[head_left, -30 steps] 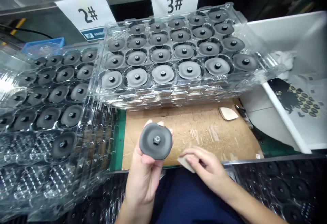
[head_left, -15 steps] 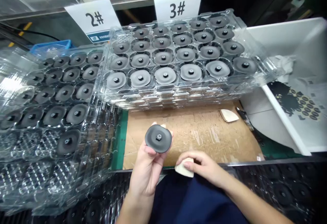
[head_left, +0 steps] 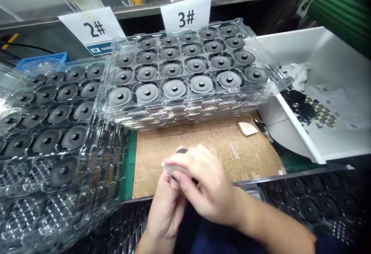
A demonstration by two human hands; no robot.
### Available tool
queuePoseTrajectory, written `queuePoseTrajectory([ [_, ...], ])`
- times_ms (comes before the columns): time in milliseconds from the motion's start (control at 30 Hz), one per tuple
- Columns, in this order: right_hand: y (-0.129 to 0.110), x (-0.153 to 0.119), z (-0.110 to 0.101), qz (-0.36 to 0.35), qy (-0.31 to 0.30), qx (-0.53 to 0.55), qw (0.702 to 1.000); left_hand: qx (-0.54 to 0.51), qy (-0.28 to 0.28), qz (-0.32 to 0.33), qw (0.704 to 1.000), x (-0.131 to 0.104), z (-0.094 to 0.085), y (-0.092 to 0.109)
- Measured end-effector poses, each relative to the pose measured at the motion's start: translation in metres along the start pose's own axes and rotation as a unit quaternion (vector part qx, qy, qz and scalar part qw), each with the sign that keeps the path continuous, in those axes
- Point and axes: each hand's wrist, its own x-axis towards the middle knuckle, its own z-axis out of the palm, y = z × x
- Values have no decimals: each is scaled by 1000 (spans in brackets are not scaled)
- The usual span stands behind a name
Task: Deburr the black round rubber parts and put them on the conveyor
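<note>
Low in the centre, my left hand [head_left: 166,203] grips a black disc [head_left: 182,151], of which only small dark parts show between the fingers. Over it lies my right hand [head_left: 204,182], slightly blurred, with a pale pad [head_left: 171,166] pinched in its fingers against the disc. The right hand covers most of the disc. Both hands are above the front edge of a brown cardboard sheet [head_left: 162,142]. A second pale pad [head_left: 247,128] rests on the cardboard at its back right.
Behind the cardboard stands a stack of clear trays [head_left: 179,105] with several black discs. More disc-filled trays [head_left: 72,124] rise at the left. A white bin [head_left: 301,130] with dark scraps is at the right. Paper signs [head_left: 187,14] hang behind.
My right hand has moved up and left with the pale pad and now covers the disc in my left hand. The view has shifted, and a green ribbed object shows at the upper right.
</note>
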Motion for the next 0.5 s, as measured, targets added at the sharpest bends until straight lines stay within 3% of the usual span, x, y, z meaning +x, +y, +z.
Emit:
queuePoseTrajectory([
  [133,-5,4,4,34,-124,-45,991,11,47,14,999,-4,-3,0],
  [267,-8,12,7,-22,-29,-90,995,2,25,31,999,-14,3,3],
  [300,-9,11,6,-47,-32,-76,995,-5,19,27,999,-16,4,6],
  [367,-12,5,0,-62,-96,-21,993,-13,18,7,1000,-21,2,12],
  [433,-13,-4,-8,-10,-149,-3,989,-4,15,-7,1000,-23,0,15],
  [500,-14,-10,-15,49,-114,-71,990,9,-3,-12,1000,-21,-1,15],
])
